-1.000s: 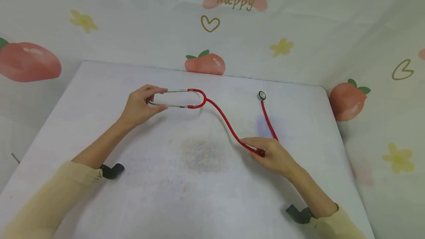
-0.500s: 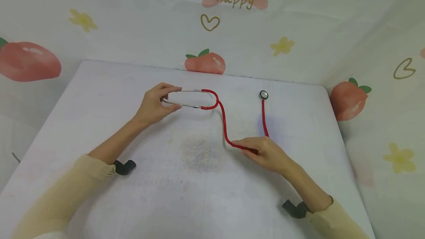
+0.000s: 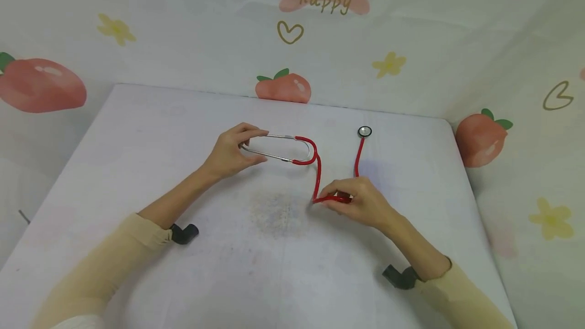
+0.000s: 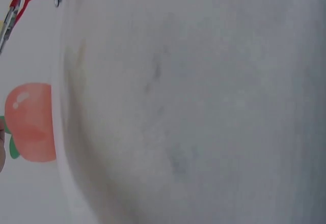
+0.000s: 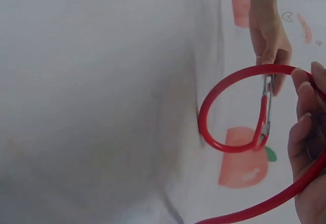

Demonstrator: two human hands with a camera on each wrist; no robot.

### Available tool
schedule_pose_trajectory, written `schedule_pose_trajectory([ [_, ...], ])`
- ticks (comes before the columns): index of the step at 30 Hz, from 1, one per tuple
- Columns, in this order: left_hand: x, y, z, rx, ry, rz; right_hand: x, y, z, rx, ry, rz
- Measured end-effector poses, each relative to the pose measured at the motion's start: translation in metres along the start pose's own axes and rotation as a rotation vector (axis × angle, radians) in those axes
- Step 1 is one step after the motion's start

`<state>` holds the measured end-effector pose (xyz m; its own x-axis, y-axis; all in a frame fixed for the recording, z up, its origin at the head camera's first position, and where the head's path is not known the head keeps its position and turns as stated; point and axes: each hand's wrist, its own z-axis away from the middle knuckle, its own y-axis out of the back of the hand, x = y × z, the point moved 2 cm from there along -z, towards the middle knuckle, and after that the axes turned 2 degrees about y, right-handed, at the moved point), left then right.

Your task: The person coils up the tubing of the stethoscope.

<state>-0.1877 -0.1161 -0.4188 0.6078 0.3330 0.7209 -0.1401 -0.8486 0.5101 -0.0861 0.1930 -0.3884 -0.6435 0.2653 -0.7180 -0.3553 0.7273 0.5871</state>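
Note:
A stethoscope with red tubing (image 3: pixel 318 176) and a metal headset (image 3: pixel 274 156) is held between both hands over the white table. My left hand (image 3: pixel 228 154) grips the ear end of the headset between thumb and fingers; the eartips are hidden. Further right, my right hand (image 3: pixel 365 202) pinches the tubing, which bends sharply just left of the fingertips. Beyond that hand, the tubing rises to the round chest piece (image 3: pixel 364 131). In the right wrist view the tube (image 5: pixel 204 117) makes a wide loop beside the curled fingers (image 5: pixel 303 137). The left wrist view catches only part of the stethoscope (image 4: pixel 20 2).
A white, lightly stained table (image 3: pixel 228 268) lies under both hands. Behind it and to the right hangs a pale cloth backdrop (image 3: pixel 183 55) with printed fruit, flowers and hearts. Dark bands with stubby black pieces (image 3: pixel 185 234) sit at both wrists.
My left hand has moved right and slightly nearer with the headset. My right hand has shifted a little left and away. The tubing between them has gone from a long slope to a sharp bend.

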Motion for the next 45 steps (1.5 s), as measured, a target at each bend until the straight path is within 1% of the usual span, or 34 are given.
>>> schedule_pose_trajectory([
  [5, 0.004, -0.006, 0.001, -0.014, -0.014, 0.014, -0.001, 0.001, -0.008, 0.035, -0.01, -0.008],
  [14, 0.007, -0.013, 0.004, -0.047, -0.022, 0.008, 0.0, 0.005, -0.016, 0.025, -0.005, -0.081],
  [16, 0.008, -0.013, 0.005, -0.047, -0.017, 0.006, 0.0, 0.006, -0.015, 0.021, -0.03, -0.098],
  [21, 0.012, -0.015, 0.006, -0.041, 0.0, 0.015, -0.002, 0.009, -0.017, 0.013, -0.132, -0.169],
  [24, 0.015, -0.017, 0.006, -0.045, 0.004, 0.023, -0.002, 0.009, -0.019, 0.021, -0.16, -0.191],
  [31, 0.025, -0.022, 0.007, -0.075, 0.016, 0.061, 0.003, 0.007, -0.026, 0.085, -0.12, -0.192],
  [37, 0.032, -0.027, 0.008, -0.076, 0.01, 0.103, 0.005, 0.004, -0.034, 0.124, -0.173, -0.215],
  [39, 0.035, -0.029, 0.009, -0.07, 0.003, 0.114, 0.001, 0.004, -0.038, 0.137, -0.169, -0.198],
  [45, 0.043, -0.035, 0.011, -0.045, -0.03, 0.107, -0.023, 0.01, -0.052, 0.185, -0.128, -0.116],
])
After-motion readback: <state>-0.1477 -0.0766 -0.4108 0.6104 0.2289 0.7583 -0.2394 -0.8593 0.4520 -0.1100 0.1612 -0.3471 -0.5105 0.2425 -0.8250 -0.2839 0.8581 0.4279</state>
